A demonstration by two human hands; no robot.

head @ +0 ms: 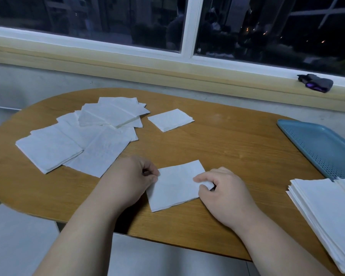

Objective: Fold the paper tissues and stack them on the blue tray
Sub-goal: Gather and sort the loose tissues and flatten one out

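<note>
Below dark window (108,16), oval wooden table (227,146), scattered tissues (78,140), blue tray (323,144)

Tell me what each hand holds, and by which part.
Both pinch the same tissue: left hand at its left edge, right hand at its right corner.

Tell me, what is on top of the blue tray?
Nothing lies on the part of the blue tray that shows, just its little holes. Its near end is hidden behind a stack of white tissues, and its right side runs out of the picture.
</note>
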